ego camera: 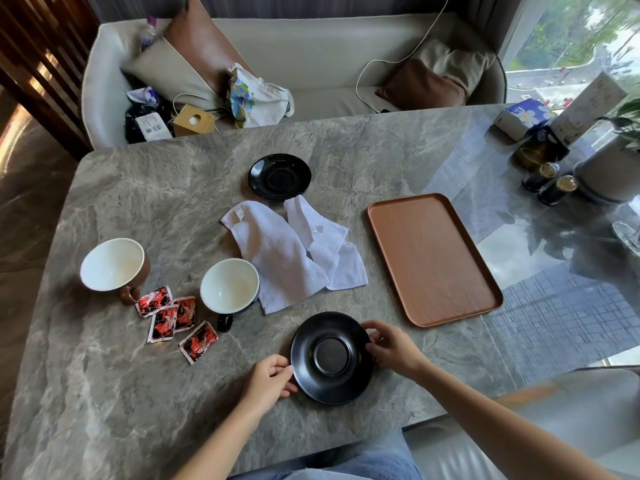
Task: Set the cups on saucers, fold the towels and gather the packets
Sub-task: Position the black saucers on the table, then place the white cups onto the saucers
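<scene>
Marble table (pixel 138 202), left hand (pixel 268 382) and right hand (pixel 393 346) pinching near saucer (pixel 332 358), red packets (pixel 173 317) unreadable

I'm seeing daylight from the window (pixel 571 46) at upper right. Heavy glare and reflections on the right side of the table (pixel 346 150). Shadows soft, centre sharp, fisheye bending at the edges.

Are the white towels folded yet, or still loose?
Not folded: the towels lie rumpled and overlapping on the table, corners splayed. The left hand and right hand grip the near saucer instead.
</scene>
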Available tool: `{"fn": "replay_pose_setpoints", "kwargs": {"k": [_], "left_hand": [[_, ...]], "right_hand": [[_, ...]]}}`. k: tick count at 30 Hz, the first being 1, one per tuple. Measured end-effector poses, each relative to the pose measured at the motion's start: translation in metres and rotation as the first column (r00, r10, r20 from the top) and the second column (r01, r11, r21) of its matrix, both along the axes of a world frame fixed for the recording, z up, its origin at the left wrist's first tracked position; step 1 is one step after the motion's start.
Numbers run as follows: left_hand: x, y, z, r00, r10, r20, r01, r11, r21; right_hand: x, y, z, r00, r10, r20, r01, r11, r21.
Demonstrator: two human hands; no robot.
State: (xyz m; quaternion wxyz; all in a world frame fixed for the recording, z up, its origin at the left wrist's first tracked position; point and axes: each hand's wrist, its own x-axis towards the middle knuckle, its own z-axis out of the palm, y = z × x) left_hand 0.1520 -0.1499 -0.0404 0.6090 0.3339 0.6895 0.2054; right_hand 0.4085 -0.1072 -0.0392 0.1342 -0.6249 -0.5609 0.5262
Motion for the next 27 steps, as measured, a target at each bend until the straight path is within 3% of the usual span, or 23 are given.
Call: {"fn": "replay_pose_setpoints", "kwargs": {"k": [5, 10, 14, 20, 27], "left_hand": [[-0.003, 0.000, -0.001, 1.000, -0.022, 0.000, 0.022, 1.000, 0.002], [-0.026, 0.003, 0.008, 0.997, -0.004, -0.075, 0.012, 0.993, 0.114], [-0.056, 0.010, 0.019, 0.977, 0.199, -0.070, -0.184, 0.965, 0.187], [-0.073, 0.027, 0.031, 0.867, 0.498, 0.029, -0.489, 0.837, 0.246], [-0.066, 0.048, 0.027, 0.809, 0.583, 0.077, -0.586, 0.788, 0.186]], "right_hand": [[0.000, 0.004, 0.005, 0.999, 0.034, 0.016, -0.034, 0.999, -0.007], [-0.009, 0.018, 0.014, 0.984, -0.108, 0.138, 0.066, 0.957, 0.283], [-0.043, 0.047, 0.032, 0.985, 0.085, 0.152, -0.131, 0.934, 0.331], [-0.133, 0.092, 0.058, 0.940, 0.317, 0.126, -0.339, 0.830, 0.443], [-0.206, 0.139, 0.046, 0.849, 0.448, 0.281, -0.524, 0.783, 0.335]]}}
